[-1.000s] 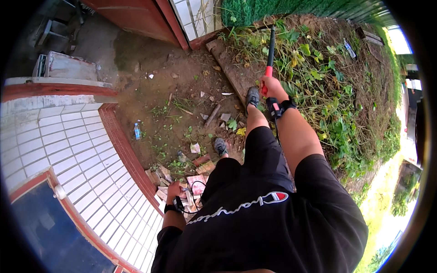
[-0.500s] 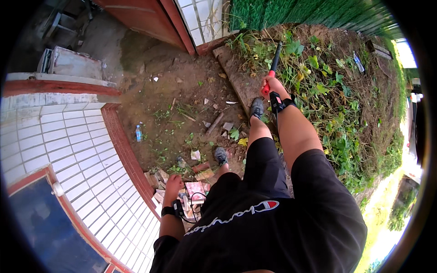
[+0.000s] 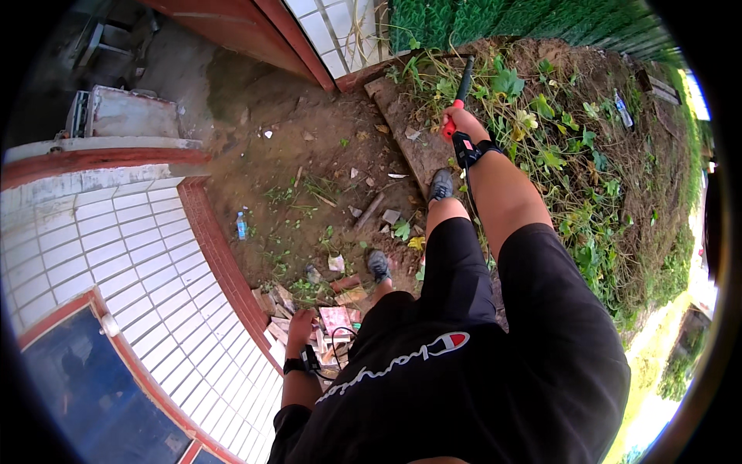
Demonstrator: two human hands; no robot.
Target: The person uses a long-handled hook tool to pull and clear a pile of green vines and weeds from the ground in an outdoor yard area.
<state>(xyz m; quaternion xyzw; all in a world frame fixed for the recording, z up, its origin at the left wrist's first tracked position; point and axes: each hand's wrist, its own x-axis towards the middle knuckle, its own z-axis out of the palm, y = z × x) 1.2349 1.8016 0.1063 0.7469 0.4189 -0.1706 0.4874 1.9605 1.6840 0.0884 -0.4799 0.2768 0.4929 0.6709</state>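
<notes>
Pole tip (image 3: 470,61) — indistinct, red door (image 3: 243,32) — cropped

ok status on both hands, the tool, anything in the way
Right hand closed around red-and-black long-handled tool. Left hand above rubble, grip unclear. Leafy vines beside tool's far end.

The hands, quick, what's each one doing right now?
Left hand: too small to tell if it's open or closed; I can't see it holding anything.
Right hand: closed around the red-and-black pole.
</notes>
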